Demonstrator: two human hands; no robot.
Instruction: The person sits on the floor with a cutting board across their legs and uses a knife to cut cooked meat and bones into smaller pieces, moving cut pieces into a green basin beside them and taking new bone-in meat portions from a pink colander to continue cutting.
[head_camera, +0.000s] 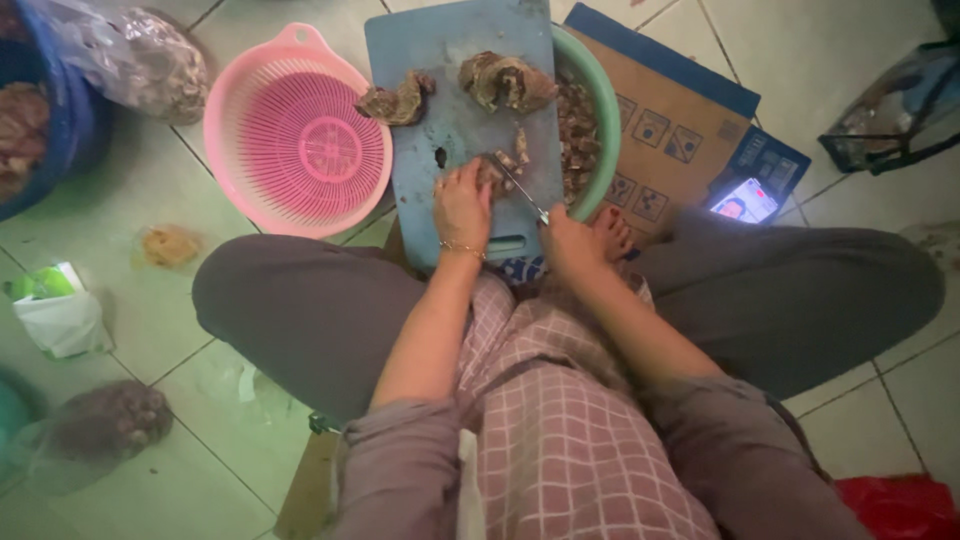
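Note:
I sit cross-legged on a tiled floor with a blue cutting board (455, 110) in front of me. My left hand (462, 205) presses down on a small brown piece of meat (500, 170) on the board. My right hand (570, 240) grips a knife (520, 185) whose blade lies against that piece. Two larger brown chunks (398, 102) (506, 80) lie at the far end of the board. The board rests over a green basin (600, 110) holding several cut brown pieces.
A pink colander (300, 140) stands left of the board. A blue tub (60, 120) and a plastic bag of brown pieces (140, 60) sit far left. Flattened cardboard (670, 130) and a lit phone (745, 200) lie to the right. Another filled bag (105, 425) lies near left.

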